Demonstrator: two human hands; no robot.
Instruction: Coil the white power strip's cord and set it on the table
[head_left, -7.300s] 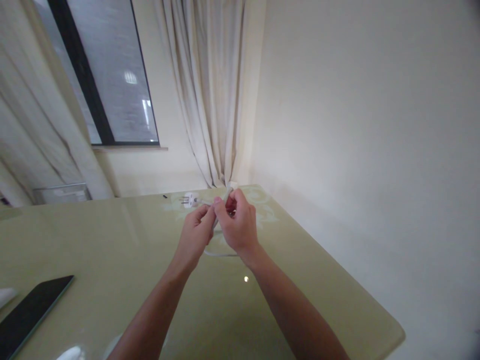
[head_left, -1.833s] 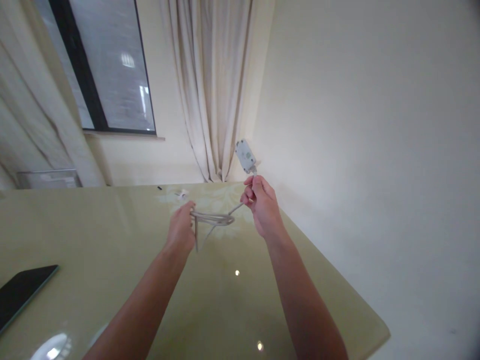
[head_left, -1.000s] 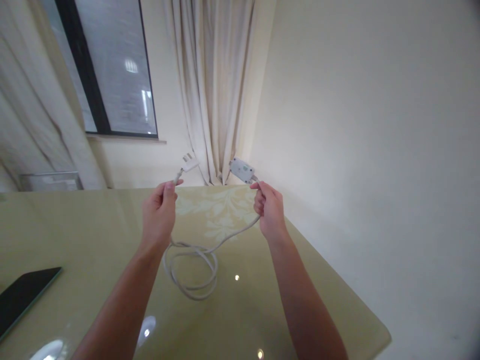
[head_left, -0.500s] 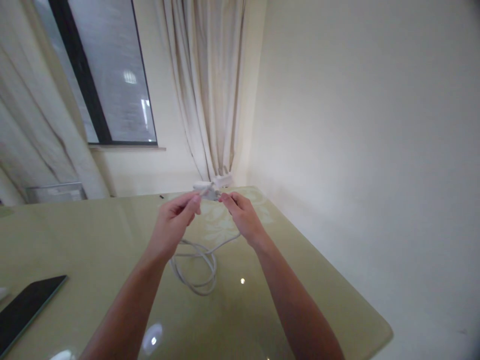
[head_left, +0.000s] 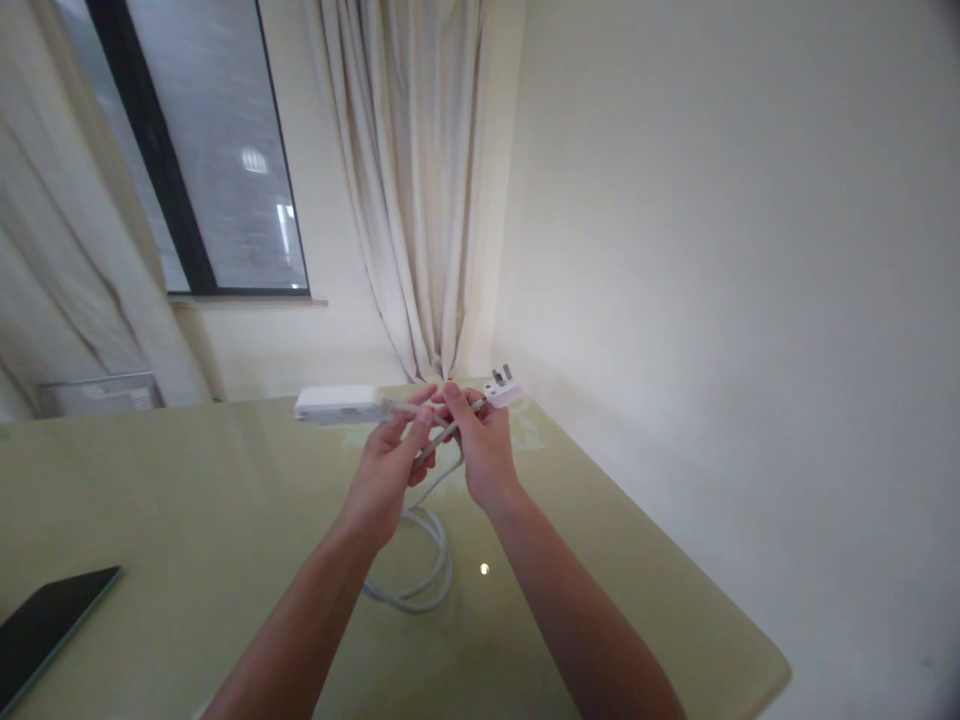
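Above the table, my left hand (head_left: 391, 465) pinches a grey-white cable (head_left: 439, 440) between thumb and fingers. A white power strip (head_left: 337, 403) extends to the left of that hand, joined to the cable at its right end. My right hand (head_left: 480, 440) is close beside the left, its fingers closed round the cable just below a white plug (head_left: 502, 390). The plug's metal pins point up and away from me. Below the hands, the rest of the cable lies in loose loops on the table, partly hidden by my left hand and wrist.
The glossy greenish table (head_left: 225, 500) has a rounded right corner near a plain wall (head_left: 712, 300). A dark flat tablet-like object (head_left: 52, 620) lies at the lower left. Curtains (head_left: 420, 200) and a window (head_left: 210, 150) are behind the table.
My hands have drawn closer together. The power strip now reaches out to the left, and the plug has come into clearer view at the right. The cable loops have shifted slightly right.
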